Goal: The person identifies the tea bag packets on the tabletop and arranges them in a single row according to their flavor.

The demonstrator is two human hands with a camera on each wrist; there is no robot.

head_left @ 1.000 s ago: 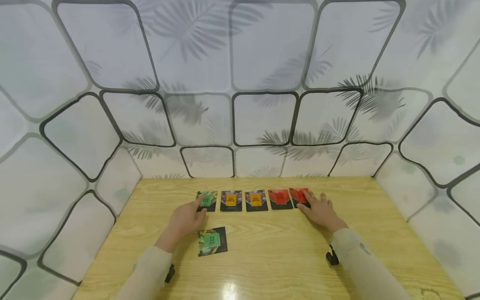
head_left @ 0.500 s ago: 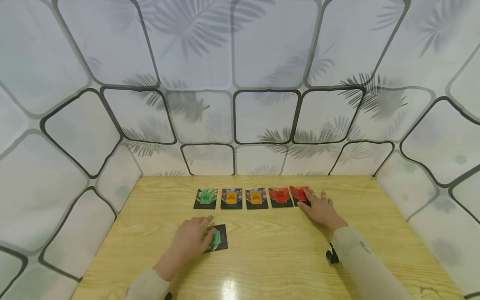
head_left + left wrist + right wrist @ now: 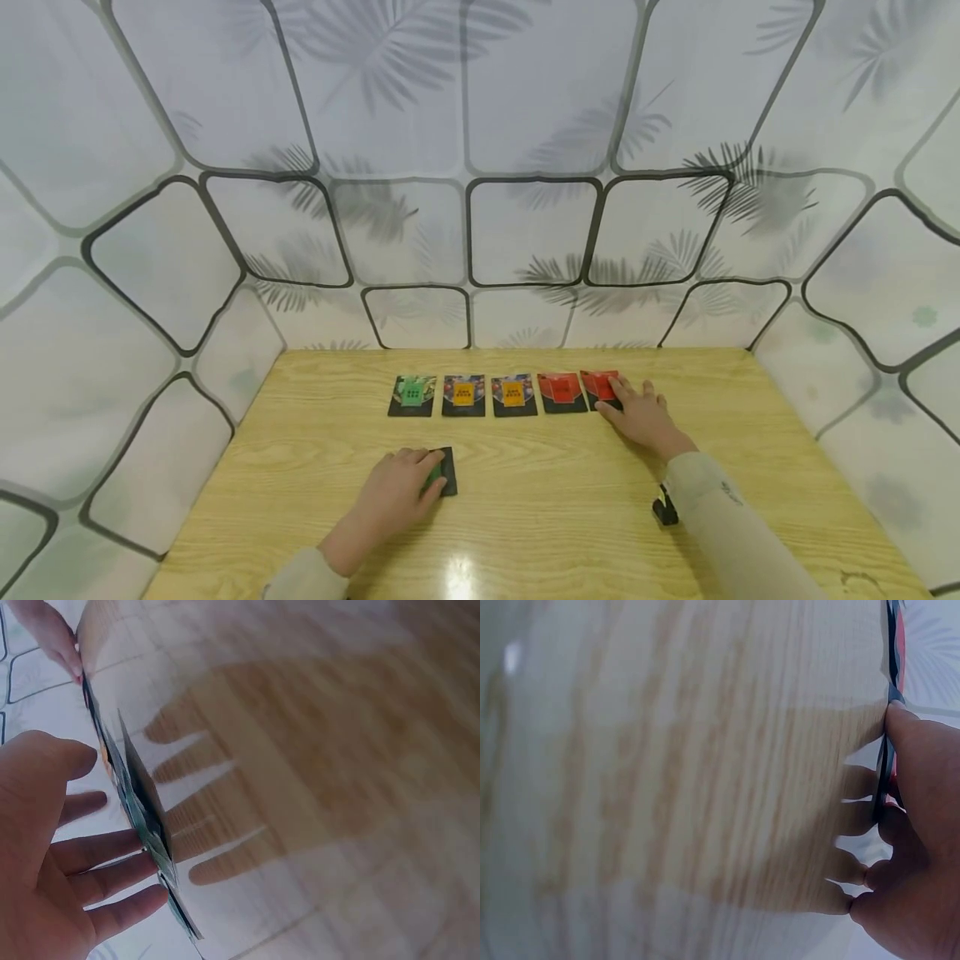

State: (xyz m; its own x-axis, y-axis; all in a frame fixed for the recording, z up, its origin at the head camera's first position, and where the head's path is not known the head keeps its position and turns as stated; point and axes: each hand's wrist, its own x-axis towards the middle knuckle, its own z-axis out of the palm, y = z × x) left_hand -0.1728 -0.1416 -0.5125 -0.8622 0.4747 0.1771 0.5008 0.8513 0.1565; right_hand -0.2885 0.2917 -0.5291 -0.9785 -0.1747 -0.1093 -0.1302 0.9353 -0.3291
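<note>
In the head view, my left hand lies over a green-and-black square packet on the near side of the row, covering most of it. The left wrist view has the extended fingers reaching onto the packets' edges, thumb held apart. My right hand rests with spread fingers on the rightmost red packet, whose lower right part is hidden. The right wrist view has the thumb at the packet's edge. Left of it in the row are a second red packet, two orange-labelled packets and a green packet.
The packets are on a light wood-grain table. A patterned cloth wall encloses the table at the back and both sides. A small black device is strapped under the right wrist.
My left hand has drawn back from the row's green packet toward me and settled over the nearer green packet. The right hand has stayed on the rightmost red packet.
</note>
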